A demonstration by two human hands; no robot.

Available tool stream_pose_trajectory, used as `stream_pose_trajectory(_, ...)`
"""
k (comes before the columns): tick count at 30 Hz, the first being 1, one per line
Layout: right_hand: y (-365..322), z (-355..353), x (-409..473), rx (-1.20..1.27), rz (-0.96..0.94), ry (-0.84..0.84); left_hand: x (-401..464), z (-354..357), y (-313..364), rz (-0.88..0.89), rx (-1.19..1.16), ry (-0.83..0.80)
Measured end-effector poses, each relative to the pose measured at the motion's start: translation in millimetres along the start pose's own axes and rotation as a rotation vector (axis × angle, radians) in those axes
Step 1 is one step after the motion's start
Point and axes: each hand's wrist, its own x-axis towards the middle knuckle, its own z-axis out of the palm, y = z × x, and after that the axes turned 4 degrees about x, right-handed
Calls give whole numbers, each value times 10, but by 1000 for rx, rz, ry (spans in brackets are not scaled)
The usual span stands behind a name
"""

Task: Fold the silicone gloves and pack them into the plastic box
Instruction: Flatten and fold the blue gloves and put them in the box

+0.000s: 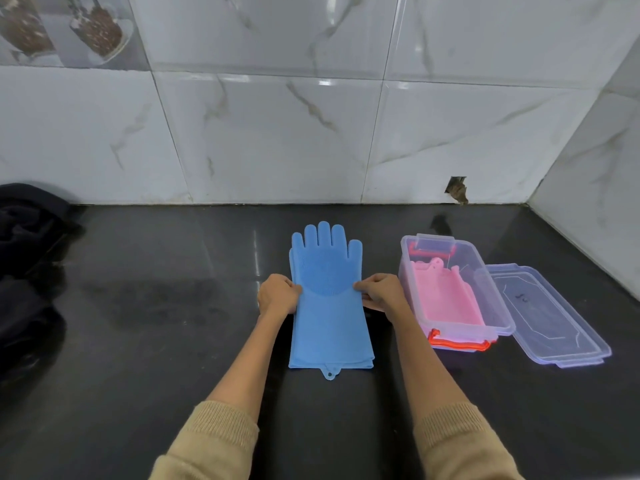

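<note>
Two blue silicone gloves (329, 299) lie stacked flat on the black counter, fingers pointing at the wall, cuffs and a hanging tab toward me. My left hand (278, 294) pinches the stack's left edge at mid-length. My right hand (380, 292) pinches its right edge at the same height. To the right stands the clear plastic box (498, 306), lid off, with orange latches. Folded pink gloves (446, 296) lie inside it.
The box's clear lid (550, 317) lies flat on the counter right of the box. A dark cloth heap (24, 265) sits at the far left. Marbled tile walls close the back and right side, with a chipped hole (457, 190) at the base.
</note>
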Motion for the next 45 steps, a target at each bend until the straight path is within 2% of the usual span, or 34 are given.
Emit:
stream_pose_trajectory(7, -19, 17, -34, -141, 8, 16, -67, -64, -29, -48, -87, 7)
stream_pose_trajectory(12, 9, 42, -137, -464, -94, 144, -133, -130, -15, -66, -74, -55)
stream_pose_trajectory(15, 47, 52, -206, -538, -155, 185, -129, -149, -18, -82, -54, -64)
stream_pose_trajectory(23, 94, 1, -293, -647, -208, 95, -165, -146, 13, -19, 117, -101)
stream_pose_trajectory(29, 25, 108, -315, -855, -250, -56, -145, -211, -136, -55, 84, -101)
stream_pose_trajectory(34, 45, 234, -291, -828, -310, -129, -109, -338, -317, -59, 34, -78)
stream_pose_trajectory(38, 151, 147, -260, -600, -484, -83, -148, -382, -432, 96, 0, -96)
stream_pose_trajectory(41, 194, 126, -234, -619, -533, -127, -164, -382, -486, 171, 27, -78)
stream_pose_trajectory(45, 215, 117, -202, -591, -541, -154, -177, -343, -480, 152, 27, 11)
